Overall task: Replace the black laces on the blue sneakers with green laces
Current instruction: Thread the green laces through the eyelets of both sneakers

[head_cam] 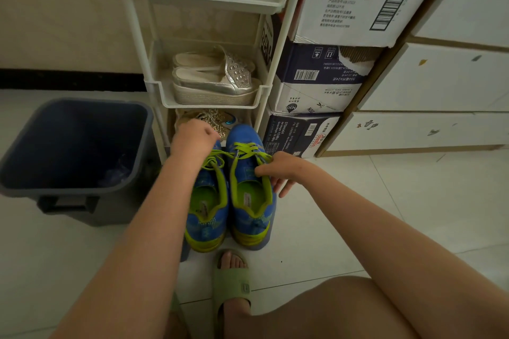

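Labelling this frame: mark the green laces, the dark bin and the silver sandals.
green laces (pixel 249 150): head view, crossings above the tongue.
dark bin (pixel 115 209): head view, front outer wall.
silver sandals (pixel 209 95): head view, near sandal's platform sole.

Dim, flat indoor light here, with a greenish-yellow cast over everything. No hard shadows and no glare; the floor (pixel 413 201) tiles show palest at right, while the inside of the bin (pixel 68 146) goes nearly black. The wide-angle bend is strong: the rack (pixel 209 4) and boxes (pixel 344 3) lean outward, and the forearms (pixel 132 256) balloon at the bottom edge. Fine print looks soft.
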